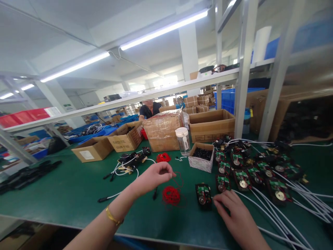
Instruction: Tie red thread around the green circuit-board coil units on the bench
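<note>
My left hand (162, 172) is raised over the table with thumb and forefinger pinched on a thin red wire (181, 177). Below it lies a loose bundle of red wires (171, 195), and a second red bundle (163, 157) sits farther back. My right hand (230, 208) has its fingertips closed at the right edge of a black housing with a green circuit board (203, 195); what they grip there is hidden. That housing lies face up, showing a round metal part and small red wires.
Several similar circuit-board units (243, 180) with white cables (275, 211) crowd the right side. A small box of black parts (201, 158), a lidded clear jar (183, 141) and cardboard boxes (163, 130) stand behind. Cabled black parts (131, 159) lie left. A person (150, 108) is beyond.
</note>
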Available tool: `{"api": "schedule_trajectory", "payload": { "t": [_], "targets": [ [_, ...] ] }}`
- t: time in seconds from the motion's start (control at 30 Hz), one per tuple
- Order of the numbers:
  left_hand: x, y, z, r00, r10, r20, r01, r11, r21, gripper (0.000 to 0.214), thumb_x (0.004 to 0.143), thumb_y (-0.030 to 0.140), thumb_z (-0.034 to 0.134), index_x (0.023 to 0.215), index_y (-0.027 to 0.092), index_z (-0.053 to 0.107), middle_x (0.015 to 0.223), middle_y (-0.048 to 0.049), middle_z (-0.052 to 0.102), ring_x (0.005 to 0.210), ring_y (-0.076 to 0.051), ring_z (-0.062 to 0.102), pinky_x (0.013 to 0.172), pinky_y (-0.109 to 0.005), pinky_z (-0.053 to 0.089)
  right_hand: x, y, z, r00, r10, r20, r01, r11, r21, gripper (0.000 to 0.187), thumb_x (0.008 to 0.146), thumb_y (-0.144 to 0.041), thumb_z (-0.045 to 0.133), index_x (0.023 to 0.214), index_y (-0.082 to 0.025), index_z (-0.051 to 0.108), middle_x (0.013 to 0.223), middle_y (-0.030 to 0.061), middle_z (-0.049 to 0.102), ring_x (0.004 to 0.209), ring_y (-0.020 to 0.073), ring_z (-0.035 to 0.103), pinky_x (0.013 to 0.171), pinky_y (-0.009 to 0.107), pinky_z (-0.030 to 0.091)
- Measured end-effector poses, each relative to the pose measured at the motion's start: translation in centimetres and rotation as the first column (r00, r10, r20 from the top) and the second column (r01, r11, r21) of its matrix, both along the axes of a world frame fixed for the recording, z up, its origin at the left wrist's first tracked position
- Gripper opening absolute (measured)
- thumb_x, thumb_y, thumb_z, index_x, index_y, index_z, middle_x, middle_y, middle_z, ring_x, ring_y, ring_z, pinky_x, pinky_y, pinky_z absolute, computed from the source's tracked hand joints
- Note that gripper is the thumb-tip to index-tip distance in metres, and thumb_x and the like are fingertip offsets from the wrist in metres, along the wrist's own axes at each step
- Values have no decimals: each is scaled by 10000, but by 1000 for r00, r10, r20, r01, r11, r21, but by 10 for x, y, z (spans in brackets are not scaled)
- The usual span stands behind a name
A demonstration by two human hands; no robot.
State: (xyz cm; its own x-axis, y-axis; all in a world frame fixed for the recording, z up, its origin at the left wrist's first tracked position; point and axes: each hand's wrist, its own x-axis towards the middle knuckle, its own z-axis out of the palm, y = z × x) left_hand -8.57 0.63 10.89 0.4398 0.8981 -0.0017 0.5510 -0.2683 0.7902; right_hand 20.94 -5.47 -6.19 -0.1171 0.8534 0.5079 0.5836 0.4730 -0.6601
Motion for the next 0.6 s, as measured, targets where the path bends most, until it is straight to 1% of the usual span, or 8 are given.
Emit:
{"api": "schedule_trajectory", "payload": {
  "t": [0.07,0.17,0.27,0.37,0.43,0.5,0.53,0.6],
  "targets": [
    [1,1,6,985,47,165,-27,992,-125,81,837,255,642,848,176,627,976,-76,766,1060,-251,714,948,-368,519,-7,6,22,996,46,-80,-47,999,-14,240,993,-395,531,897,-269,712,905,76,679,888,260,612,795,389,496],
    [6,1,12,930,94,356,-9,973,-232,126,798,252,705,860,153,658,1007,-98,755,1036,-274,732,986,-422,521,-21,21,59,971,106,-215,-127,988,-85,275,971,-455,544,914,-267,736,948,79,703,944,269,639,845,400,496],
    [12,-1,20,854,119,507,52,949,-311,133,767,225,737,841,144,662,1015,-108,741,989,-270,740,985,-447,532,-39,39,87,876,151,-459,-280,933,-228,376,904,-564,607,1054,-246,739,1102,103,728,1068,304,663,908,433,502],
    [20,-3,28,807,108,580,133,925,-357,115,740,186,742,800,141,655,988,-108,735,953,-259,739,957,-433,545,-57,48,103,657,160,-737,-548,772,-321,559,849,-657,650,1182,-212,704,1228,132,717,1164,322,658,936,440,505],
    [25,-4,31,792,103,601,174,907,-384,100,729,164,736,784,138,657,969,-106,730,944,-250,736,930,-409,552,-68,47,107,484,170,-858,-719,637,-279,589,879,-670,616,1204,-185,696,1238,140,722,1180,308,661,984,433,481],
    [28,-3,31,795,126,594,166,895,-413,93,721,155,736,770,134,660,942,-97,725,923,-234,733,887,-376,559,-75,42,109,337,159,-928,-828,520,-211,588,924,-656,566,1185,-148,703,1200,153,739,1148,293,685,994,412,473],
    [28,-3,29,802,149,578,142,893,-428,97,712,154,741,765,131,662,930,-92,723,914,-227,731,863,-357,559,-77,40,109,288,138,-948,-855,483,-189,585,941,-642,551,1167,-126,709,1176,164,747,1121,288,699,978,397,480],
    [28,-2,25,817,208,537,75,886,-457,122,685,152,757,759,127,664,914,-85,723,903,-220,731,830,-331,555,-77,36,109,239,74,-968,-872,456,-180,568,966,-604,535,1134,-91,711,1136,187,755,1067,278,722,928,365,501]
  ]
}}
